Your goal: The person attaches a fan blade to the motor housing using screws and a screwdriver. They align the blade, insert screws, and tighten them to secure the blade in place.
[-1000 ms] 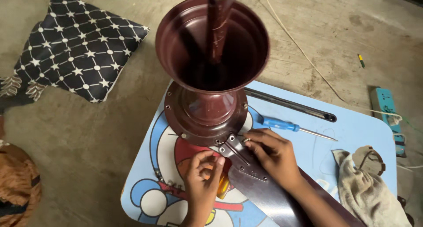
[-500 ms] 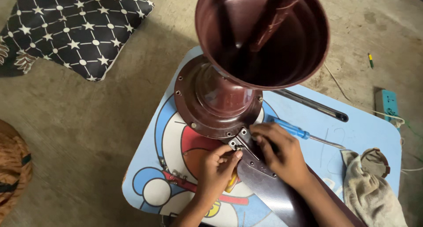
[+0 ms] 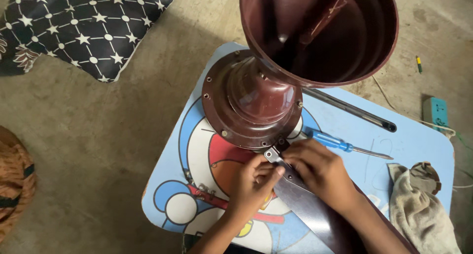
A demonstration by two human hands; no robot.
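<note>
Both hands met at the grey metal blade bracket (image 3: 276, 158) beside the maroon ceiling-fan motor housing (image 3: 249, 111) on the blue cartoon-printed worktop (image 3: 419, 145): the left hand (image 3: 253, 182) pinched closed at its edge, while the right hand (image 3: 320, 170) pressed flat, steadying the dark brown blade (image 3: 315, 219).

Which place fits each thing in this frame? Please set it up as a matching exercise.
Things:
1. screwdriver
2. rag
3. cushion
4. left hand

Places:
A. on the floor, upper left
B. at the blade bracket, beside the right hand
C. right end of the small table
D. on the table behind the right hand

Pairs: 1-D, 2-C, 3-A, 4-B
</note>
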